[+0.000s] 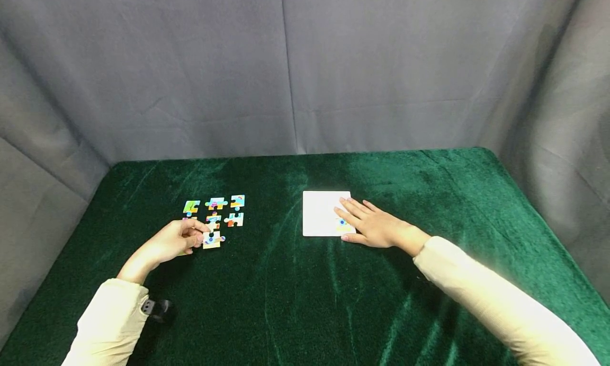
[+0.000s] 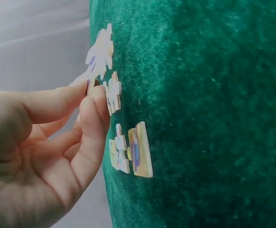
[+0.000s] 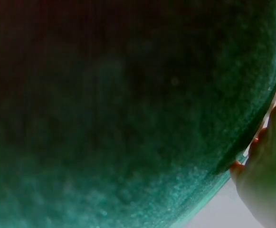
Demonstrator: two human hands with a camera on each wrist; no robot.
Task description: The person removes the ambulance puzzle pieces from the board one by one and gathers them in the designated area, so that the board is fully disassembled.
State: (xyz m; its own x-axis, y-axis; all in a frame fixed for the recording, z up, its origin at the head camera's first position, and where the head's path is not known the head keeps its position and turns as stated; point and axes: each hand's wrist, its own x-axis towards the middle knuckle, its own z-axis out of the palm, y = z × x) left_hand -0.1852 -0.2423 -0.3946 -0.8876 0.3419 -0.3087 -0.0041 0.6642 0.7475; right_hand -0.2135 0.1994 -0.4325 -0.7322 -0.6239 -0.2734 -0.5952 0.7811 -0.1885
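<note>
In the head view my left hand (image 1: 173,241) pinches a jigsaw piece (image 1: 212,242) with a blue dot by its left edge, between thumb and fingertips. The left wrist view has the pinched piece tilted up off the cloth, beyond my left fingers (image 2: 92,123). Other colourful jigsaw pieces lie around that hand, such as one with a green print (image 1: 192,206); some are partly hidden behind the fingers. My right hand (image 1: 378,227) rests with straight fingers on the right side of a white square board (image 1: 319,213). Beside its thumb, at the board's lower right corner, sits another jigsaw piece (image 1: 341,222).
Dark green velvet cloth (image 1: 286,292) covers the table, with its far edge against a grey curtain (image 1: 200,74). A black device (image 1: 157,309) is strapped at the left wrist. In the right wrist view, mostly cloth shows, with the right hand (image 3: 266,166) at the edge.
</note>
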